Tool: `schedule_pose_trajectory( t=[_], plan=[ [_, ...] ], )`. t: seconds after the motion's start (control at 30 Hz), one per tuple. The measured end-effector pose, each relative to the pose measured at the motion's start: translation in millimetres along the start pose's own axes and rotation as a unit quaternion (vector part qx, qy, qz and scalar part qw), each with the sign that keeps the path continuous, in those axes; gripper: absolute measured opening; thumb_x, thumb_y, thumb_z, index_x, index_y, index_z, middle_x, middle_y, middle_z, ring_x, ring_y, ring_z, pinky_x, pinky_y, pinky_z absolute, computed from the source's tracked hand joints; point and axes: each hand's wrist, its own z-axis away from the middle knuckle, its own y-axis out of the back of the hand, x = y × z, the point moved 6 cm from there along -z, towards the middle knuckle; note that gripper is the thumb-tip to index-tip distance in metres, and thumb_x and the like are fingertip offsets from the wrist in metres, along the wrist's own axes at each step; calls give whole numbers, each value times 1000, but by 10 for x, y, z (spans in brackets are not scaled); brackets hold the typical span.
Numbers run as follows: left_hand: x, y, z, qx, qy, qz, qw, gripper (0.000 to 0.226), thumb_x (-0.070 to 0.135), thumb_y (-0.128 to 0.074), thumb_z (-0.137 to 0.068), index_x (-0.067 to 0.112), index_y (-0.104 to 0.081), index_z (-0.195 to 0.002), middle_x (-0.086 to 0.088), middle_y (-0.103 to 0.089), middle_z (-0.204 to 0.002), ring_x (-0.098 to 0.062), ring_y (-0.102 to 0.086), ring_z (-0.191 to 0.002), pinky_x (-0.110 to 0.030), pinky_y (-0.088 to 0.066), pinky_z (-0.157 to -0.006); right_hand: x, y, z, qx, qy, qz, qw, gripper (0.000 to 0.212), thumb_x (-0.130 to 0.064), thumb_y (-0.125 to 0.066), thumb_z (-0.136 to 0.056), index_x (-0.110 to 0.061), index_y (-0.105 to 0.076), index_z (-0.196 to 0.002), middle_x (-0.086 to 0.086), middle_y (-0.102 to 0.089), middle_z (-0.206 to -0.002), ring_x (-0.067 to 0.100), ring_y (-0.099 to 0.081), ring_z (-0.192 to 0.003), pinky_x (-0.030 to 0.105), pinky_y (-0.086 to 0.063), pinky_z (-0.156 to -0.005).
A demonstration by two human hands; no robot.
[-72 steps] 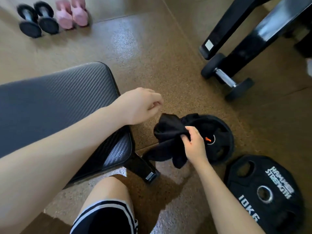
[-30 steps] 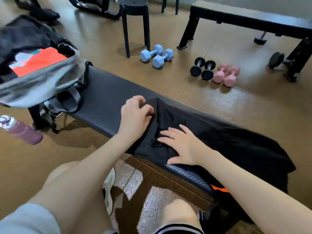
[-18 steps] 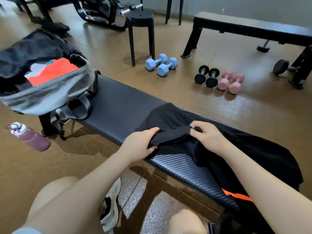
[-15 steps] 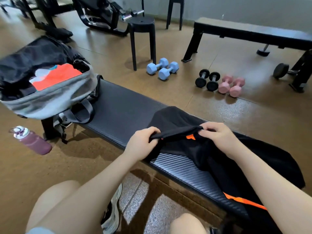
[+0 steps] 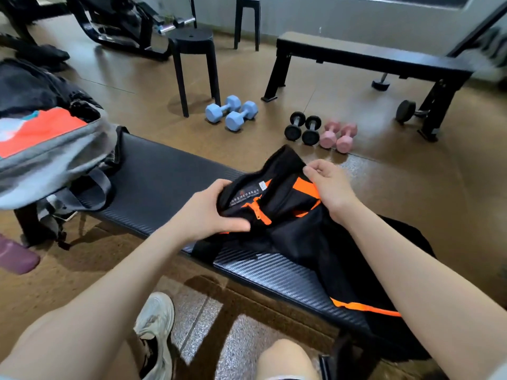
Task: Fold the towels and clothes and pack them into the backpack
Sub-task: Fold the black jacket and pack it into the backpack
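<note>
Gym floor and bench, counted

Lying around: six dumbbells [image 5: 319, 130], two benches [image 5: 153, 187], two stools [image 5: 193, 39], one backpack [image 5: 52, 157], one black garment [image 5: 296, 226], one bottle [image 5: 15, 256].

Black garment [image 5: 296, 231], orange trim; grey backpack [image 5: 52, 160]; blue dumbbells [image 5: 231, 112]; pink dumbbells [image 5: 338, 135].

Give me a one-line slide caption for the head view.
Both hands, left and right, grip a black-and-orange garment on the bench beside the open backpack.

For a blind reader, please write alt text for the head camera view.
Both hands, left hand and right hand, hold up a black garment with orange trim over a padded bench. An open grey backpack sits at its left end.
</note>
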Motion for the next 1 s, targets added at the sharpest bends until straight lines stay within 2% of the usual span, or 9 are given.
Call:
schedule_pose_trajectory(
  t=[0.07, 0.13, 0.23, 0.33, 0.43, 0.5, 0.63, 0.73, 1.0],
  plan=[
    [-86, -121, 12, -29, -25, -99, 994, 76, 25, -80, -65, 26, -37, -128, 11, -54, -114, -8, -52, -101, -21, -39, -85, 69, -104, 7, -58, -44, 0, 997, 10, -18, -54, -93, -14, -60, -86, -3, -59, -75, 8, -52, -69, 18, -43, -69],
    [-247, -87, -7, 36, -5, -102, 994, 57, 13, -70, -72, 20, -43, -121, 4, -56, -109, -13, -52, -95, -20, -35, -76, 148, -202, 40, -123, -94, -61, 986, 5, -14, -58, -90, -11, -61, -93, 5, -64, -84, 16, -59, -76, 32, -48, -77],
    [-544, 41, -21, 134, 69, -19, 988, 16, 14, -68, -76, 15, -58, -89, 4, -61, -79, -15, -55, -75, -24, -37, -61, 209, -179, 43, -119, -118, -110, 980, 7, -1, -60, -85, -7, -61, -88, 15, -62, -86, 25, -58, -78, 38, -48, -77],
    [-709, -62, -35, 132, 117, 206, 963, 5, 14, -68, -81, 14, -65, -77, 3, -64, -66, -11, -57, -58, -28, -47, -62, 279, -56, 15, -56, -114, -80, 989, 3, -4, -62, -84, -2, -62, -87, 18, -60, -86, 26, -56, -79, 41, -45, -73],
    [-585, -257, -54, 76, 141, 401, 902, 11, 12, -59, -89, 10, -66, -82, -2, -70, -74, -12, -63, -66, -26, -52, -65, 366, 108, 33, -5, -105, -55, 993, 8, -9, -63, -85, -4, -62, -91, 15, -62, -85, 23, -58, -77, 35, -44, -68],
    [-379, -360, -86, 29, 122, 444, 887, 15, 12, -53, -92, 7, -67, -91, -7, -72, -86, -19, -66, -77, -32, -53, -75, 390, 313, 93, 38, -103, -67, 992, 1, -12, -61, -87, -12, -60, -89, 10, -64, -86, 20, -59, -78, 34, -47, -71],
    [315, -637, -117, -63, 53, 469, 879, 21, 8, -50, -92, 7, -62, -109, -10, -71, -102, -20, -67, -88, -31, -56, -76, 500, 988, 377, 143, -116, -128, 975, 8, -16, -53, -94, -18, -57, -87, 2, -61, -81, 14, -56, -69, 29, -46, -65],
    [955, -944, -98, -118, 17, 467, 876, 17, 8, -51, -91, 11, -61, -106, -5, -71, -93, -13, -68, -77, -23, -55, -63, 373, 1652, 775, 259, -38, -111, 959, 12, -12, -55, -92, -20, -57, -84, -3, -61, -78, 8, -56, -68, 26, -47, -67],
    [2529, -1955, 410, -261, -124, 410, 865, 16, -1, -56, -86, 12, -61, -95, 0, -68, -78, -14, -64, -68, -25, -52, -66, 247, 3107, 1922, 453, 39, 7, 891, 13, -16, -57, -91, -28, -57, -87, -12, -61, -86, 3, -58, -81, 21, -46, -80]
  ],
)
